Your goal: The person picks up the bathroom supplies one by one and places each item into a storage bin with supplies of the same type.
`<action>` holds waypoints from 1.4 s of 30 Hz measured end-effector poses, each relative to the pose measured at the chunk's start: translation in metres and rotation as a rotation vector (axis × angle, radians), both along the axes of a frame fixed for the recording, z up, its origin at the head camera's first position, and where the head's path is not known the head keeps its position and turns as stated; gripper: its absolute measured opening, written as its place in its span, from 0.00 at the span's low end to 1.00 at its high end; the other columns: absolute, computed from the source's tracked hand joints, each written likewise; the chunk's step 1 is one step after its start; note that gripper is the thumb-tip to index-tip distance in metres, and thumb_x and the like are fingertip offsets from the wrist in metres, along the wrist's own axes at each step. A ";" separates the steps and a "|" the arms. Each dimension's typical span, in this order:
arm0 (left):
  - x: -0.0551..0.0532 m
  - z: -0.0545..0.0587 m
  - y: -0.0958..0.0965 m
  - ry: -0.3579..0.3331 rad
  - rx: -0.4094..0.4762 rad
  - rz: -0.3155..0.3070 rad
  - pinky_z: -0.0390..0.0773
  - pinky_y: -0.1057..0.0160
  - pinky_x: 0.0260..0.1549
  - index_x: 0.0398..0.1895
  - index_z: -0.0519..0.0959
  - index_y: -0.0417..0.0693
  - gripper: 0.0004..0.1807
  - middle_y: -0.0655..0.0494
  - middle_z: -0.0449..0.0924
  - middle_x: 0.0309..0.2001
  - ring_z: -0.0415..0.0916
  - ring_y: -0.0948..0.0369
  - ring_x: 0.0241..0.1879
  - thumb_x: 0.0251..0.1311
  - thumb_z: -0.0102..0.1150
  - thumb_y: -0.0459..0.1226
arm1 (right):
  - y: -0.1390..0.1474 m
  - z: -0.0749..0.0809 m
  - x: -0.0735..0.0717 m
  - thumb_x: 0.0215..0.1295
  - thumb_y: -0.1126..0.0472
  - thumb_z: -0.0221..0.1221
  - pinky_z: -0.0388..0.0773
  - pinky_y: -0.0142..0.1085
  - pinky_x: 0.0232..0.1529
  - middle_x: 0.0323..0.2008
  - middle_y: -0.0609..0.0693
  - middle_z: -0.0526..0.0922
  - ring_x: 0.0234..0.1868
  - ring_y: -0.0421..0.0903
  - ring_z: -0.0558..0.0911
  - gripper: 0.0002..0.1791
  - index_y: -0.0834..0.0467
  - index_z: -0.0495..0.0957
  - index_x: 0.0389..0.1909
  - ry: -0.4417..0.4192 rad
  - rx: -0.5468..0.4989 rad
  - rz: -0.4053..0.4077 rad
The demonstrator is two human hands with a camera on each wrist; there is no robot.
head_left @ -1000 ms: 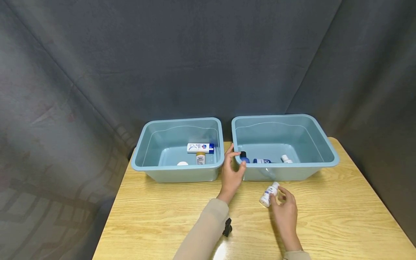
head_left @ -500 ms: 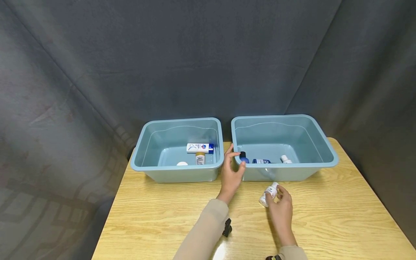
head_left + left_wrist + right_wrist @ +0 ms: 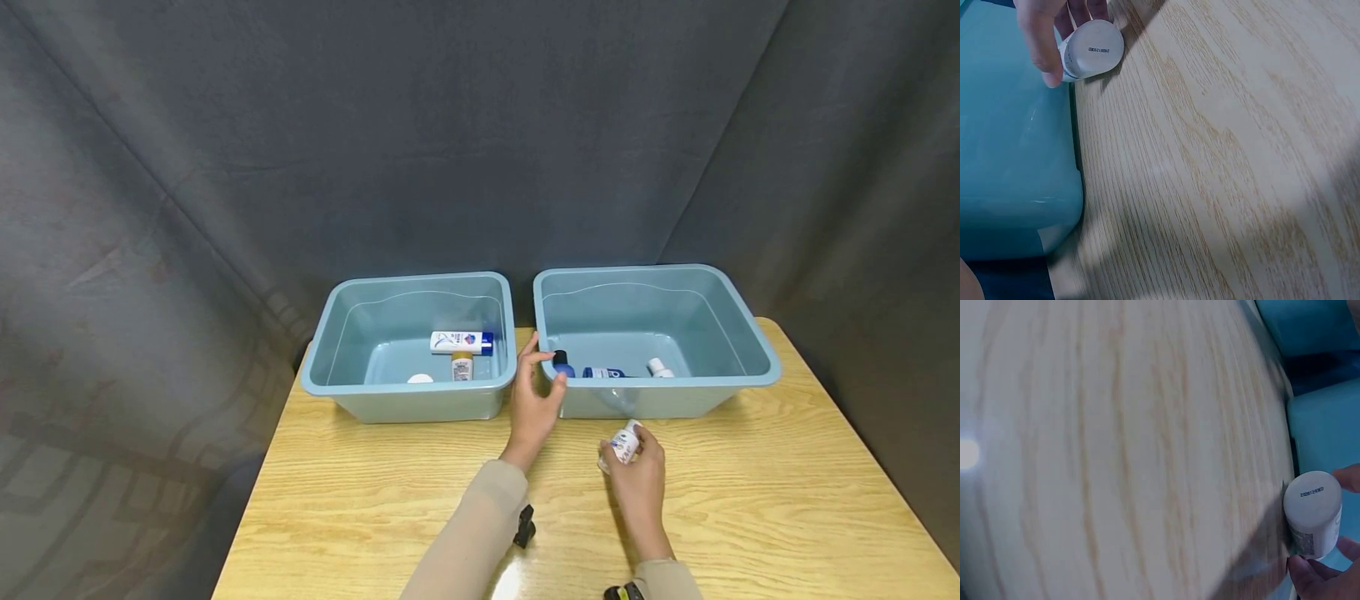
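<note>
My right hand [image 3: 638, 492] pinches a small white bottle [image 3: 624, 444] with a printed label, in front of the right bin. The bottle tilts, cap toward the bin; in the right wrist view the white bottle's base [image 3: 1313, 494] faces the camera, between thumb and fingers. My left hand [image 3: 534, 412] rests at the front left corner of the right blue bin [image 3: 658, 382], fingers spread along its rim. Inside that bin lie a blue bottle with a black cap [image 3: 562, 364], a blue-and-white item [image 3: 603, 372] and a white-capped bottle [image 3: 660, 367], partly hidden by the front wall.
To the left stands another blue bin [image 3: 408, 389], holding a white tube with a blue cap [image 3: 460, 342], a small gold-capped bottle [image 3: 462, 367] and a white round item [image 3: 420, 378]. Both bins stand on a wooden table [image 3: 390, 492] before a dark curtain [image 3: 480, 142].
My right hand has moved left and closed its fingers and thumb around the white bottle, which has shifted only slightly. My left hand stays at the right bin's corner.
</note>
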State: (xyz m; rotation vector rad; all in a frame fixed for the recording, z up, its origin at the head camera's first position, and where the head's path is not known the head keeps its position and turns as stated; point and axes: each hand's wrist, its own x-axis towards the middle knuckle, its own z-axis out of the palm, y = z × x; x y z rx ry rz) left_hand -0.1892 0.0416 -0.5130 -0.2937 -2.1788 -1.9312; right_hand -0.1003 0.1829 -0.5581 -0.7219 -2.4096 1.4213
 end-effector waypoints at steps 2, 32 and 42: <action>0.000 0.000 0.000 0.002 0.002 -0.001 0.59 0.42 0.76 0.59 0.75 0.55 0.19 0.61 0.59 0.81 0.55 0.54 0.81 0.66 0.59 0.34 | -0.001 -0.001 0.000 0.63 0.66 0.67 0.71 0.24 0.32 0.59 0.77 0.69 0.54 0.69 0.76 0.38 0.78 0.63 0.69 -0.001 0.018 0.005; -0.003 -0.002 0.000 0.014 -0.007 0.006 0.60 0.42 0.76 0.59 0.74 0.54 0.19 0.59 0.59 0.81 0.57 0.54 0.80 0.65 0.59 0.35 | 0.005 0.000 0.003 0.63 0.69 0.62 0.71 0.26 0.32 0.52 0.71 0.76 0.49 0.61 0.77 0.31 0.74 0.68 0.67 -0.005 0.000 0.008; -0.002 -0.002 0.000 0.004 -0.007 0.015 0.60 0.40 0.76 0.58 0.75 0.56 0.19 0.66 0.59 0.80 0.58 0.54 0.80 0.65 0.59 0.36 | 0.008 0.003 0.012 0.65 0.69 0.61 0.71 0.22 0.32 0.56 0.71 0.75 0.52 0.62 0.77 0.31 0.73 0.67 0.68 0.005 -0.013 0.006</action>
